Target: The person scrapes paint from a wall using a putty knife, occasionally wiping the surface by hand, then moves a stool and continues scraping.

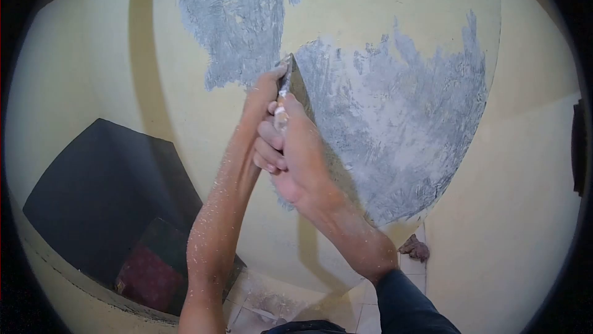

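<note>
My right hand point(293, 133) is wrapped round the handle of a paint scraper point(281, 107), whose grip is smeared with white and orange-brown. Up at the blade end, my left hand point(267, 87) closes on the tool, with its fingertips near the tip. The blade points up the wall and appears to touch it, but its edge is partly hidden by my fingers. Rough grey patches point(395, 124) show on the pale yellow wall point(370, 0) to the right of my hands and above them. Whitish flecks cover my left forearm.
A dark grey panel point(92, 186) stands at the left, with a dark red patch point(148, 275) low on it. Dust and crumbs lie on the tiled floor point(278, 309) below. A crumpled brownish cloth-like thing point(415, 249) lies by the wall's foot at right.
</note>
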Tool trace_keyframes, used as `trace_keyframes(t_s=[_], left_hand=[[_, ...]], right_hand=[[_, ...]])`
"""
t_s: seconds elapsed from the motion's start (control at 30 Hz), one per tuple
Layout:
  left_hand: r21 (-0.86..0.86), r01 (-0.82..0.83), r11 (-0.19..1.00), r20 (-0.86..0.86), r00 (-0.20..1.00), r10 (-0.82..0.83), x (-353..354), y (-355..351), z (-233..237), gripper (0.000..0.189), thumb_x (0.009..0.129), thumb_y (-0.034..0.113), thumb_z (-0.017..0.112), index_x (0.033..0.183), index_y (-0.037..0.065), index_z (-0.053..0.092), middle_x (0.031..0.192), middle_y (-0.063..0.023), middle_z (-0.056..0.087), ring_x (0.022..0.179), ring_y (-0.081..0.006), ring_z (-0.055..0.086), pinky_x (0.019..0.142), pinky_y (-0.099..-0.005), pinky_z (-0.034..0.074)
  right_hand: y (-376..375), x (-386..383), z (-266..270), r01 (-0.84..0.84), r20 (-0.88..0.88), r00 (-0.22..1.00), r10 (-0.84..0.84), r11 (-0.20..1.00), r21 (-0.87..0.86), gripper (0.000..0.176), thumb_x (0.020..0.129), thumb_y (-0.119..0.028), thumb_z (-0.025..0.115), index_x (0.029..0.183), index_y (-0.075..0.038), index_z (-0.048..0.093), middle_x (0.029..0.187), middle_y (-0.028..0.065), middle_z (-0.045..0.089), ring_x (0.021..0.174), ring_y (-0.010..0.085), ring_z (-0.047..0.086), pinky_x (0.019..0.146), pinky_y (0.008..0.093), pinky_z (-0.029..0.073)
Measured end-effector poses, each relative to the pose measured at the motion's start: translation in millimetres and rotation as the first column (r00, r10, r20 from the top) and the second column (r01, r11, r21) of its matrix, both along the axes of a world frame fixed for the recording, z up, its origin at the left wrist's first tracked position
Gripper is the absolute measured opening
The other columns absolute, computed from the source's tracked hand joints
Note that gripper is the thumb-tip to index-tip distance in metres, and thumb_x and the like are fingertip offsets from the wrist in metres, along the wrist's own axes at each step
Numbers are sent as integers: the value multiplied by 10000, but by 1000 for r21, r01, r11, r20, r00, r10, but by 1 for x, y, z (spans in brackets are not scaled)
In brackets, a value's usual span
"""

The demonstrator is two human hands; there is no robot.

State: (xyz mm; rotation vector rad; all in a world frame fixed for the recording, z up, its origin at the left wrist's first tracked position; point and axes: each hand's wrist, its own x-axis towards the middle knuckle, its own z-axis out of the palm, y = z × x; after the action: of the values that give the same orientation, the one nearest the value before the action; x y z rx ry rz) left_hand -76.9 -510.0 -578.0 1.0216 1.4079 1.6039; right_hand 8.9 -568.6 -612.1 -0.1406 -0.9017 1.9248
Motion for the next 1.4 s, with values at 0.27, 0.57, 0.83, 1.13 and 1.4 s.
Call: trace_keyframes(t_s=[0.27,0.57,0.83,1.13,1.4], left_hand=[[36,47,998,140,989,-52,-12,24,-5,712,936,556,564,1140,-121,647,1042,-281,682,1006,-341,641,933,-395,459],[118,-9,993,1,1000,8,1,16,-6,665,980,514,496,1152,-110,649,1142,-242,669,1019,-284,617,945,-360,442],[71,62,996,-1,998,-62,-14,30,-25,622,982,478,507,1150,-102,658,1143,-219,668,1061,-274,602,973,-340,416],[139,88,986,81,992,-100,-16,44,-42,563,972,456,538,1111,-75,665,1067,-217,667,942,-244,605,889,-345,450],[179,81,981,160,981,-110,-9,32,-54,513,966,409,548,1133,-67,646,1004,-189,662,860,-223,592,823,-346,473]], right_hand=[[18,12,-3,-18,71,997,12,996,84,268,1049,-388,422,928,-155,474,517,-62,329,371,71,250,394,266,240],[11,11,-10,14,49,999,-16,999,32,262,1052,-379,421,934,-150,468,515,-61,333,361,73,247,387,260,228],[6,9,-16,18,60,998,-19,1000,8,270,1060,-374,390,934,-148,469,512,-59,328,374,77,258,409,264,254],[2,13,-18,28,74,997,-27,1000,-11,258,1056,-355,404,945,-133,475,508,-58,329,364,78,246,405,263,249],[4,13,-19,5,67,998,-4,1000,-19,252,1055,-352,406,951,-135,481,507,-59,317,365,81,239,407,265,235]])
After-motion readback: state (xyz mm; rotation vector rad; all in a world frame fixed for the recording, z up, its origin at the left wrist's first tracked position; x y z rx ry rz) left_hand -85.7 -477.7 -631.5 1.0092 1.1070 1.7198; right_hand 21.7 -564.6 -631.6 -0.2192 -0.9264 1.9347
